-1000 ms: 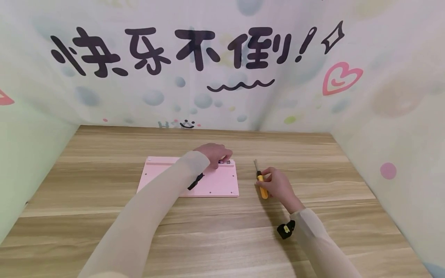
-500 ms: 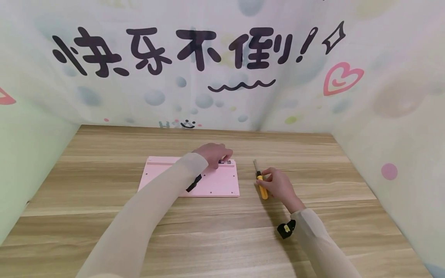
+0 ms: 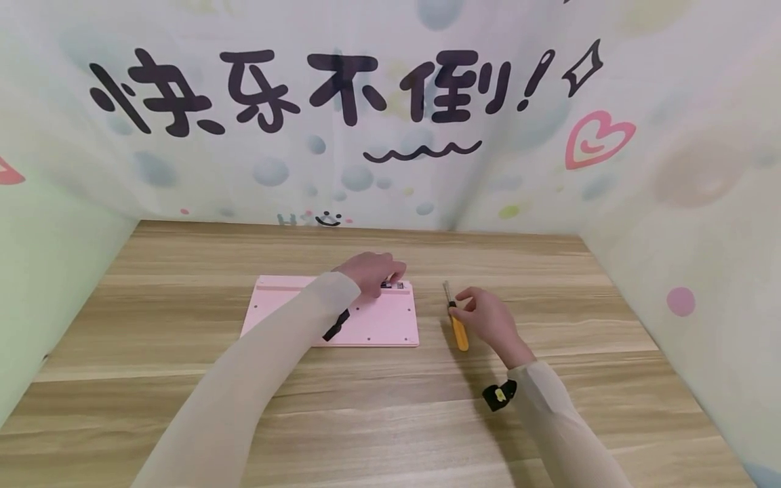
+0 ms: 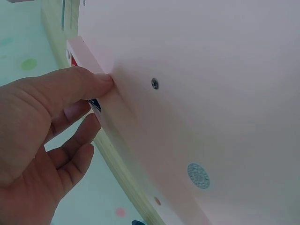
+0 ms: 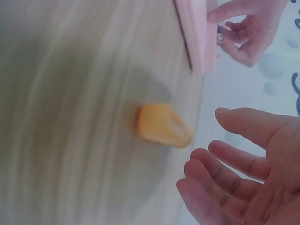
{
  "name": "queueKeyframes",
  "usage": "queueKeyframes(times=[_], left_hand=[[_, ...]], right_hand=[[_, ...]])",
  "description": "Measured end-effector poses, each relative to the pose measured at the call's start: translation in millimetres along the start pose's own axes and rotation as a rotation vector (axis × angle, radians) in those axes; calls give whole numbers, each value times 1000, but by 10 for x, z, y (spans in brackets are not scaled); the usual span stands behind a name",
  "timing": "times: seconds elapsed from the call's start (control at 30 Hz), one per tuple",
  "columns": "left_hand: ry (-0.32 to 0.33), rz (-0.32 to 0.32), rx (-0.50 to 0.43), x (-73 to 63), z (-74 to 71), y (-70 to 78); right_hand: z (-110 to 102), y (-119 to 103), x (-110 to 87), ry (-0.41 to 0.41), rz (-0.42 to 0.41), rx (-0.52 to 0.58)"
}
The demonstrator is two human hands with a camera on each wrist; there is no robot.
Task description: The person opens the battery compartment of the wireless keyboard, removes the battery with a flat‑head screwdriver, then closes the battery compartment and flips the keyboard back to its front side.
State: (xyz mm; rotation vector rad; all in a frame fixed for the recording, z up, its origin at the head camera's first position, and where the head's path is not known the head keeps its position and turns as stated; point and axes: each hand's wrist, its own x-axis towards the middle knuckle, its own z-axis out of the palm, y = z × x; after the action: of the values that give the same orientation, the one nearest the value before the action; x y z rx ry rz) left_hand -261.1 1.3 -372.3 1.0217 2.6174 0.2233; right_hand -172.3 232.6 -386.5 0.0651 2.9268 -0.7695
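Observation:
A pink keyboard (image 3: pixel 384 322) lies underside up on the wooden table, with screws and a raised ridge along its far edge. My left hand (image 3: pixel 369 272) pinches this ridge near its right end, beside an opening with something dark and silvery inside. The left wrist view has the thumb (image 4: pixel 101 83) on top of the ridge and fingers behind it. To the right of the keyboard lies a yellow-handled screwdriver (image 3: pixel 459 333), its metal tip pointing away. Just beside it hovers my right hand (image 3: pixel 488 317), fingers relaxed and apart from the handle (image 5: pixel 161 125) in the right wrist view.
The wooden table (image 3: pixel 390 413) reaches back to a white printed cloth (image 3: pixel 274 183) with large dark characters, and cloth also hangs at both sides. A black wrist camera (image 3: pixel 500 394) sits at the right cuff.
The right hand has let go of the screwdriver and lifted slightly away, leaving it on the table. The left hand has stayed at the keyboard's ridge, shifting only slightly.

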Motion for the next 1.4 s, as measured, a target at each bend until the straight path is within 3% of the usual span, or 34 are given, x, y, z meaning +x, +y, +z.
queueKeyframes(times=[0.23, 0.57, 0.93, 1.4], left_hand=[[15, 20, 0, -32, 12, -5], [25, 13, -14, -36, 26, -16], [78, 52, -16, -54, 38, -29], [115, 117, -47, -34, 69, -46]], right_hand=[[54, -176, 0, 37, -48, -8], [282, -388, 65, 16, -72, 64], [472, -450, 153, 12, -90, 221], [546, -415, 192, 2, -67, 266]])
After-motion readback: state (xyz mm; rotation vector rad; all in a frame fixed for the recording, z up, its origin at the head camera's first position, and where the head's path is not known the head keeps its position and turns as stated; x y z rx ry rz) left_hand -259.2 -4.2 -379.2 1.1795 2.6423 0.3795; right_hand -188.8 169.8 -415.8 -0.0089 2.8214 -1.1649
